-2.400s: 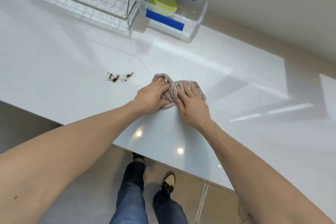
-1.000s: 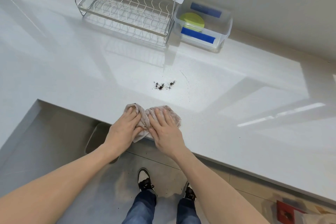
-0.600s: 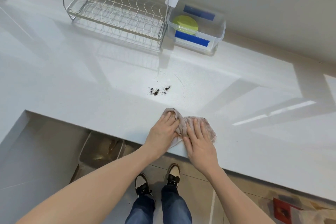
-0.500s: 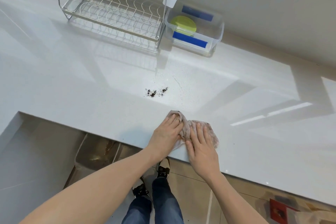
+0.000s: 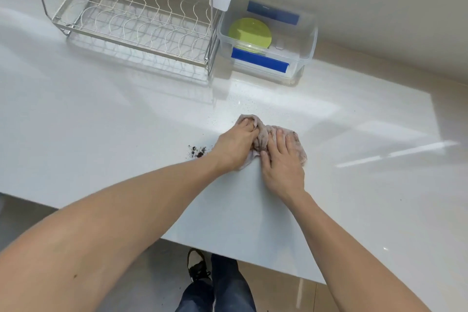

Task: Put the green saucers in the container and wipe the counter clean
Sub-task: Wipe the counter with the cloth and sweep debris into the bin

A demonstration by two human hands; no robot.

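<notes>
I've got both hands on the rag: left hand gripping it, right hand pressing flat, crumbs just left on the tabletop.

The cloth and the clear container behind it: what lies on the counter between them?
In the head view, only bare white counter with a few tiny dark specks lies between the cloth and the container. The dark crumbs lie left of the cloth.

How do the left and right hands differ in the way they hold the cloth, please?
The left hand has its fingers curled into the cloth's bunched part; the right hand lies flat with straight fingers. The crumbs lie beside the left hand, away from the right. Both press the cloth on the counter.
</notes>
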